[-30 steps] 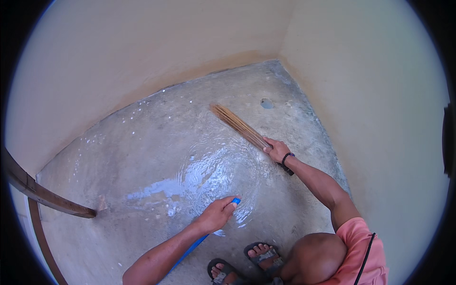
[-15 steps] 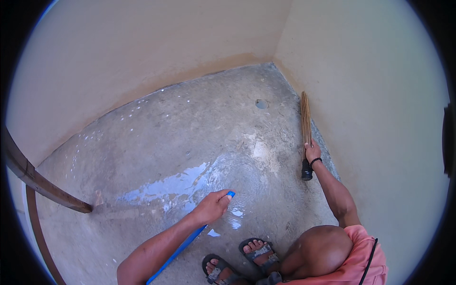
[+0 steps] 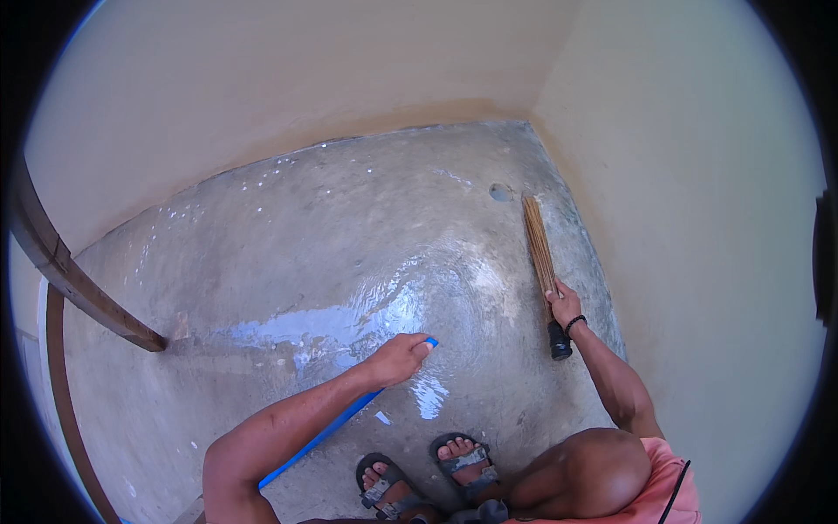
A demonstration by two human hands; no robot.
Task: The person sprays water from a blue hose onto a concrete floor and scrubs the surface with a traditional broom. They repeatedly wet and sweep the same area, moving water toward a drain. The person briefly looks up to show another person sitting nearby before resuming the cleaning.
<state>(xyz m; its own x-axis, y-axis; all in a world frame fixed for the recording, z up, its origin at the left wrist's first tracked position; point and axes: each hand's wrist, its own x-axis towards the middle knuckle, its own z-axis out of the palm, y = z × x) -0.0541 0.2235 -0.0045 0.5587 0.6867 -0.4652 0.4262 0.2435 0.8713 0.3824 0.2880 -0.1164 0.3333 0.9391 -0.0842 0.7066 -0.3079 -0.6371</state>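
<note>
Over the wet concrete floor point(image 3: 288, 262), my left hand point(image 3: 401, 359) is closed round the end of a blue hose point(image 3: 327, 432). The hose runs back under my left forearm, and its tip pokes out past my thumb. Rippling water point(image 3: 449, 301) spreads on the floor just beyond the tip. At the right, my right hand point(image 3: 565, 303) grips a stick broom point(image 3: 539, 244) just above its black-bound end point(image 3: 559, 341). The broom's bristles point away from me, close to a round drain hole point(image 3: 500, 192).
A plain wall point(image 3: 305, 70) runs along the far side and meets the right wall point(image 3: 681, 218) in a corner. A wooden post point(image 3: 96, 301) slants in at the left. My sandalled feet point(image 3: 467, 463) stand at the near edge, with small white specks point(image 3: 262, 179) on the far floor.
My right hand has brought the broom away from the right wall, leftward and nearer to me. My left hand still holds the hose, slightly higher in the view. The whole view has shifted a little.
</note>
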